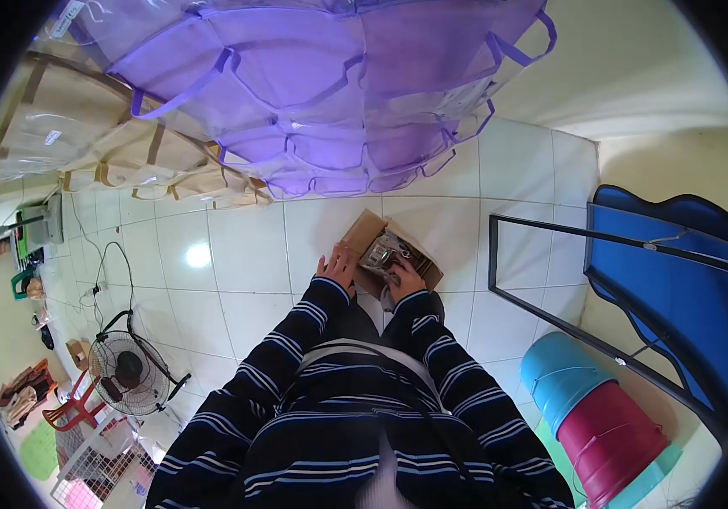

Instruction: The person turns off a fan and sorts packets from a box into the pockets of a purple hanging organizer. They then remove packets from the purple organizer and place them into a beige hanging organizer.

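Observation:
On the tiled floor in front of me sits an open cardboard box (434,276) with its flaps folded out. A shiny clear plastic packet (379,252) lies in its opening; what is inside the packet is too small to make out. My left hand (338,266) rests with fingers spread on the box's left flap. Bent over the box opening, my right hand (407,277) has its fingers curled at the right side of the plastic packet. Part of the box's near side is hidden by my right hand and sleeve.
Purple clear-fronted bags (296,76) and beige bags (84,119) hang overhead. A floor fan (129,371) with a trailing cord stands left. At right are a blue board on a black metal frame (551,321) and stacked blue and dark pink buckets (610,433).

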{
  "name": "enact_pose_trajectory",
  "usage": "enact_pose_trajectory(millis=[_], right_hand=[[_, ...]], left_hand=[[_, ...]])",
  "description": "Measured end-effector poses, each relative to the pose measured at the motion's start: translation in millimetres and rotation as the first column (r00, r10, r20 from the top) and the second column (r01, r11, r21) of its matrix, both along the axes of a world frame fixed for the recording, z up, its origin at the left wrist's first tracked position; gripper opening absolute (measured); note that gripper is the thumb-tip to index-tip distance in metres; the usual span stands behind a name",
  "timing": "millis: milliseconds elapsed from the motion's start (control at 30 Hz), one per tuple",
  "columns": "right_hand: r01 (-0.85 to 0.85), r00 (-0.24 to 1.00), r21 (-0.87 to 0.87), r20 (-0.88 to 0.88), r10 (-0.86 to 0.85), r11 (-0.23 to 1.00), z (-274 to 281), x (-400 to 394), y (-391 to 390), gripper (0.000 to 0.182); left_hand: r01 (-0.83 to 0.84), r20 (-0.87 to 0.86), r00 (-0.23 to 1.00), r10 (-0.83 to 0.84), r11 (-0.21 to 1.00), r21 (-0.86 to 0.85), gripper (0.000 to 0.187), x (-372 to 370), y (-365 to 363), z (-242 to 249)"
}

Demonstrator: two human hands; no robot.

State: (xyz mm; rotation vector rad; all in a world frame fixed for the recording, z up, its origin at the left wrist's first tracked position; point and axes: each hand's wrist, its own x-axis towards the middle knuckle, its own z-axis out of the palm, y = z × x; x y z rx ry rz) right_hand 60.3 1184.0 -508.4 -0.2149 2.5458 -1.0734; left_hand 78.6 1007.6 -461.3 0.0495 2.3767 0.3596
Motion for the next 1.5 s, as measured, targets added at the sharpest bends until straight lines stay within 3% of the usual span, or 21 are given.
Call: enact_pose_trajectory(millis=[200,300,333,400,433,500,533,567,600,667,700,733,833,900,933,1000,1100,1167,1333,1433,1500], right_hand=[[-0.046,0.999,0.046,0.004,0.045,0.998,-10,-7,-8,0.016],[-0.026,1.000,0.070,0.017,0.025,0.997,28,-18,-10,0.014],[0.026,0.999,-0.013,-0.034,-0.026,1.000,49,-23,-8,0.014],[0.098,0.989,-0.216,-0.084,-0.119,0.971,95,-38,3,0.013],[0.137,0.982,-0.293,-0.085,-0.169,0.946,125,-50,11,0.016],[0.309,0.905,-0.250,-0.221,-0.365,0.918,181,-72,31,0.018],[0.416,0.889,-0.261,-0.086,-0.450,0.871,216,-91,43,0.017],[0.390,0.877,-0.360,-0.134,-0.461,0.847,279,-113,31,0.015],[0.250,0.849,-0.472,-0.313,-0.425,0.846,305,-130,31,0.013],[0.065,0.817,-0.500,-0.471,-0.334,0.864,348,-164,19,0.009],[-0.127,0.719,-0.299,-0.684,-0.120,0.946,358,-187,15,0.010],[-0.198,0.818,-0.331,-0.574,-0.030,0.923,370,-202,4,0.012],[-0.486,0.596,-0.006,-0.734,0.326,0.874,354,-258,-8,0.019],[-0.491,0.489,0.173,-0.757,0.434,0.854,329,-284,-12,0.021],[-0.474,0.502,0.163,-0.757,0.418,0.865,335,-282,-14,0.021],[-0.507,0.381,0.360,-0.722,0.578,0.784,348,-280,-19,0.022],[-0.541,0.433,0.419,-0.604,0.669,0.729,341,-273,-39,0.018],[-0.496,0.426,0.591,-0.473,0.771,0.636,330,-259,-54,0.012],[-0.519,0.414,0.597,-0.451,0.791,0.612,327,-255,-60,0.011],[-0.387,0.385,0.551,-0.632,0.673,0.739,331,-245,-53,0.012],[-0.438,0.332,0.271,-0.838,0.434,0.857,332,-239,-36,0.019]], left_hand=[[0.017,-0.013,1.000,-0.017,0.998,-0.055,0.066,0,1,-5],[-0.069,-0.029,0.997,0.073,0.991,0.119,0.059,-4,-3,7],[-0.085,-0.050,0.995,0.091,0.990,0.111,0.059,-14,-9,24],[-0.096,-0.487,0.806,0.338,0.885,0.455,0.051,-30,-19,64],[-0.079,-0.611,0.692,0.383,0.882,0.464,0.047,-45,-23,97],[-0.055,-0.787,0.448,0.425,0.891,0.450,0.041,-79,-29,165],[-0.054,-0.845,0.331,0.420,0.902,0.427,0.039,-93,-31,193],[0.010,-0.872,0.266,0.411,0.903,0.429,0.037,-108,-30,216],[0.077,-0.894,0.196,0.403,0.903,0.424,0.035,-123,-26,232],[0.100,-0.927,0.232,0.295,0.941,0.324,0.032,-147,-10,251],[0.110,-0.947,0.270,0.175,0.971,0.211,0.030,-155,-4,256],[0.128,-0.949,0.267,0.168,0.970,0.208,0.030,-160,0,255],[0.019,-0.906,0.262,0.332,0.937,0.349,0.019,-164,5,247],[0.052,-0.904,0.250,0.347,0.927,0.370,0.017,-163,5,245],[0.068,-0.899,0.228,0.373,0.915,0.397,0.016,-163,5,243],[0.119,-0.914,0.203,0.351,0.918,0.379,0.015,-164,4,242],[0.126,-0.900,0.187,0.394,0.899,0.420,0.015,-168,7,236],[0.129,-0.868,0.224,0.443,0.869,0.477,0.015,-166,13,237],[0.125,-0.847,0.200,0.493,0.844,0.521,0.013,-168,16,235],[0.121,-0.843,0.226,0.489,0.844,0.522,0.020,-169,12,235],[0.140,-0.815,0.209,0.540,0.808,0.572,0.028,-165,11,236]])
